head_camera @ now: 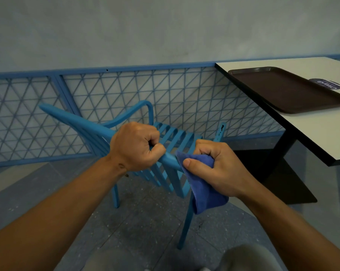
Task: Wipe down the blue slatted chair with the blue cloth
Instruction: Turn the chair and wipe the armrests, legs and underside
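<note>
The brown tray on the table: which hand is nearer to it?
The right hand, holding the cloth on the chair rail, is nearer the tray. The left hand grips the rail farther left.

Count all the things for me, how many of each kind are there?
Chair, blue slatted: 1
Cloth, blue: 1
Table, white-topped: 1
Tray, brown: 1
Hands: 2, left hand gripping the chair's top rail, right hand holding the cloth on it
Total: 6
</note>
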Tool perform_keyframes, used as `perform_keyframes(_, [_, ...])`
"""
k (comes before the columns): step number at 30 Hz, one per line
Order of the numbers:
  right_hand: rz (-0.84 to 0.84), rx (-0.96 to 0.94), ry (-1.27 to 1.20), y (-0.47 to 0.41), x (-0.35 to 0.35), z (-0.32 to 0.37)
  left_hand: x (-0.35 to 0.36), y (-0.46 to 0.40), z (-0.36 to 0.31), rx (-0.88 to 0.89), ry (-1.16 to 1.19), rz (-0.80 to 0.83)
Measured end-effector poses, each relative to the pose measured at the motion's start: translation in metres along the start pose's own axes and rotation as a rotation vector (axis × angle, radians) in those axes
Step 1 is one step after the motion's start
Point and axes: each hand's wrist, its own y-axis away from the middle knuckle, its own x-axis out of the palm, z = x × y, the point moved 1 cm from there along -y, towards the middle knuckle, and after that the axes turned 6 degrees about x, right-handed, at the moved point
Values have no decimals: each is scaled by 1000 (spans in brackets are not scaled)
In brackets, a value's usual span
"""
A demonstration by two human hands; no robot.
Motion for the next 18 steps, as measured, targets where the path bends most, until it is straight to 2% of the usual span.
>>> perform_keyframes(9, [16, -48, 18, -1, 13, 11, -11, 3, 16, 35, 28, 44])
perform_keyframes(13, [125, -32, -4, -2, 9, 1, -14, 12, 8, 2, -57, -57])
perform_keyframes(14, [165, -6, -18, 1, 7, -4, -13, 17, 2, -92, -100, -112])
perform_keyframes(16, [240, 53, -81, 6, 4, -12, -10, 30, -7, -417, -159, -172])
perform_keyframes(18, [291, 92, -137, 7, 3, -17, -6, 39, -12, -783, 2, -146])
